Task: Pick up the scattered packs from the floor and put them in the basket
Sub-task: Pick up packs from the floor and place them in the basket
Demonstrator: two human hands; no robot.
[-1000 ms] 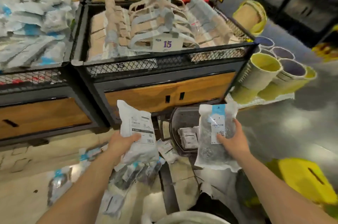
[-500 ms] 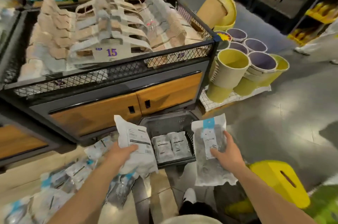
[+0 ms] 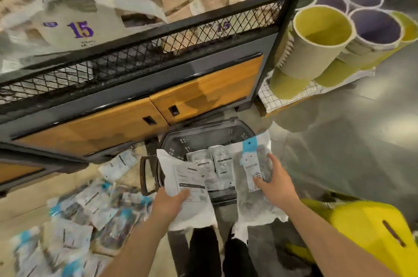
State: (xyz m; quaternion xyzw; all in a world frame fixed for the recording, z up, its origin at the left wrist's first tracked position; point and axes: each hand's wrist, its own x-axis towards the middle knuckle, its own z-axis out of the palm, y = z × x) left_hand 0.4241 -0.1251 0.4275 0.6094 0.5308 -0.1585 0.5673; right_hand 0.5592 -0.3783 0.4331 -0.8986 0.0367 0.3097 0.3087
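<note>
A dark plastic basket [image 3: 204,135] stands on the floor against the display cabinet, with two packs [image 3: 213,163] lying inside it. My left hand [image 3: 168,205] grips a white pack with a printed label [image 3: 187,188] over the basket's near left edge. My right hand [image 3: 274,186] holds a clear pack with a blue header [image 3: 253,168] over the basket's right side. Several more packs [image 3: 90,211] lie scattered on the floor at the lower left.
A display cabinet with orange doors [image 3: 140,113] and a black mesh rail [image 3: 147,48] rises behind the basket. Yellow and purple bins [image 3: 321,34] are stacked at the right. A yellow stool [image 3: 371,229] sits at the lower right. My dark-trousered legs [image 3: 217,251] are below the basket.
The view has tilted down and closer to the basket. Both hands have carried their packs forward, and the packs now hang over the basket.
</note>
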